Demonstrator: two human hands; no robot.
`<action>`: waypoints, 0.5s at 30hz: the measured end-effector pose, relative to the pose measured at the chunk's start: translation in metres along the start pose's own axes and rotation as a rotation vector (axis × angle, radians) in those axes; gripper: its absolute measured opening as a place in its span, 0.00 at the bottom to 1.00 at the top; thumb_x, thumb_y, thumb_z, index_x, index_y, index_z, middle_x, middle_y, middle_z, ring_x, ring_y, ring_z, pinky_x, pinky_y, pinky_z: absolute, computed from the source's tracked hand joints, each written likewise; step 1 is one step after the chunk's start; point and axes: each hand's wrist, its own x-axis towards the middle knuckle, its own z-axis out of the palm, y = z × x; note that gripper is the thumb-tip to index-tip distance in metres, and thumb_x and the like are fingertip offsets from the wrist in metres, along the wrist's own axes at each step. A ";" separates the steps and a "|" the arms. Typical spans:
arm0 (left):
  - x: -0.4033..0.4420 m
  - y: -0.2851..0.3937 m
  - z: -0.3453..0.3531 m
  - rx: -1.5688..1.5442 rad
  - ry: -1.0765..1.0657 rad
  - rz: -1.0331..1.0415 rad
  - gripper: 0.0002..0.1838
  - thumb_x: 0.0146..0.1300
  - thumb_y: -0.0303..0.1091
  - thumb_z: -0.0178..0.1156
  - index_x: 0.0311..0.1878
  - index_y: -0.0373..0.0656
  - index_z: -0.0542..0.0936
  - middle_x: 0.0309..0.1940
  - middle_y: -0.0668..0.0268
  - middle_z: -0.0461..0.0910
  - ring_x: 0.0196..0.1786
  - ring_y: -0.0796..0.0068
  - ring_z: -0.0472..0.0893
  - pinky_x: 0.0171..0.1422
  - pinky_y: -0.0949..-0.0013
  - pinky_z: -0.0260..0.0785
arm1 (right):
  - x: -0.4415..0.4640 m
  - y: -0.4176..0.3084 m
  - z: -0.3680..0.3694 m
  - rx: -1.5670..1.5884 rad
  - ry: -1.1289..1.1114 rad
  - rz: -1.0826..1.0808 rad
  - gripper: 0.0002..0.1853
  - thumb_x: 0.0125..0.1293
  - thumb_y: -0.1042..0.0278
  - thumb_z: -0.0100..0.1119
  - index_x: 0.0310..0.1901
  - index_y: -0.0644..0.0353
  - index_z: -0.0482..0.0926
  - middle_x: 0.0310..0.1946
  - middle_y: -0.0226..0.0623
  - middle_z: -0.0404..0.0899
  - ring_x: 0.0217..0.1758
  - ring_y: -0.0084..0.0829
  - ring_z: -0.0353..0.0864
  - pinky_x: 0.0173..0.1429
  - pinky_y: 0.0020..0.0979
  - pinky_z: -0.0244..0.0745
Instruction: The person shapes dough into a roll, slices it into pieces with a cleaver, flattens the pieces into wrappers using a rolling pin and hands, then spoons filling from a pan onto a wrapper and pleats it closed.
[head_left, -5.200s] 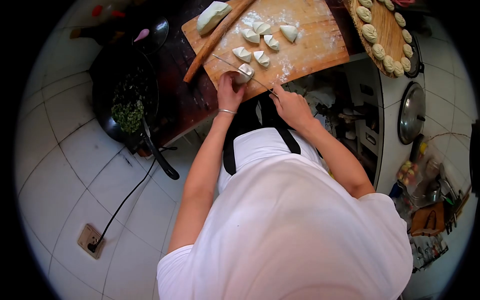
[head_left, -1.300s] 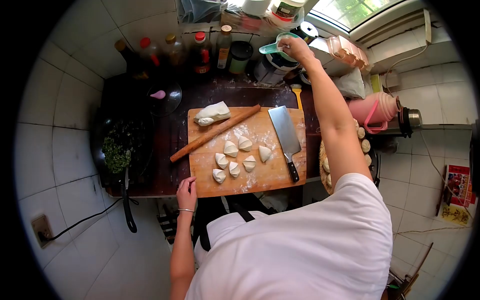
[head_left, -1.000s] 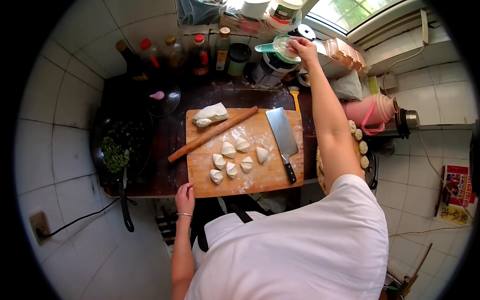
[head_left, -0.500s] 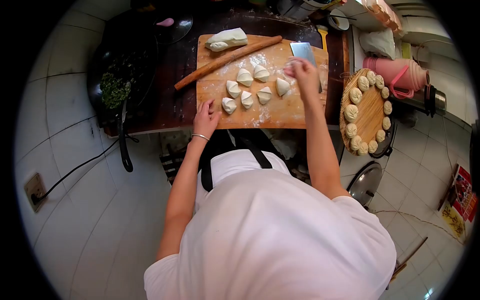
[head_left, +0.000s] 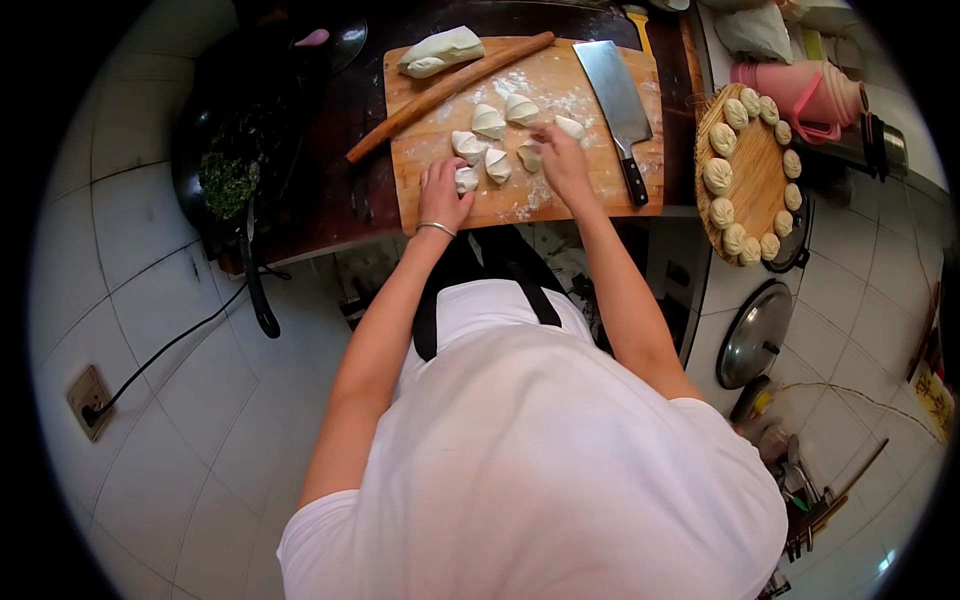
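Note:
Several cut dough pieces (head_left: 488, 122) lie on the floured wooden board (head_left: 425, 145). My left hand (head_left: 445, 197) rests at the board's near left, its fingers closed around the nearest dough piece (head_left: 466, 180). Farther right, my right hand (head_left: 563, 165) has its fingers curled at another dough piece (head_left: 529, 155), touching its right side; the fingertips are slightly blurred. One more dough piece (head_left: 570, 127) sits just beyond that hand. A cleaver (head_left: 613, 95) lies flat to the right, its black handle toward me. Along the back are a rolling pin (head_left: 450, 97) and a thick dough roll (head_left: 440, 52).
A round woven tray (head_left: 752, 190) on the right carries a ring of pleated buns (head_left: 718, 177). Behind it is a pink thermos (head_left: 800, 92). At the left stands a dark wok (head_left: 195, 170) with chopped greens (head_left: 228, 185). A pot lid (head_left: 755, 335) leans at the lower right.
My right hand has come down and left from above the cleaver to a dough piece. My left hand has moved from the board's edge onto the nearest piece. The view has shifted slightly.

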 end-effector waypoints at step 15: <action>0.035 -0.008 0.013 0.081 0.035 0.016 0.26 0.46 0.27 0.67 0.51 0.42 0.73 0.50 0.54 0.71 0.54 0.48 0.70 0.61 0.55 0.63 | -0.019 0.005 0.006 -0.558 0.048 -0.456 0.16 0.57 0.76 0.54 0.49 0.57 0.75 0.53 0.46 0.71 0.57 0.48 0.70 0.59 0.42 0.69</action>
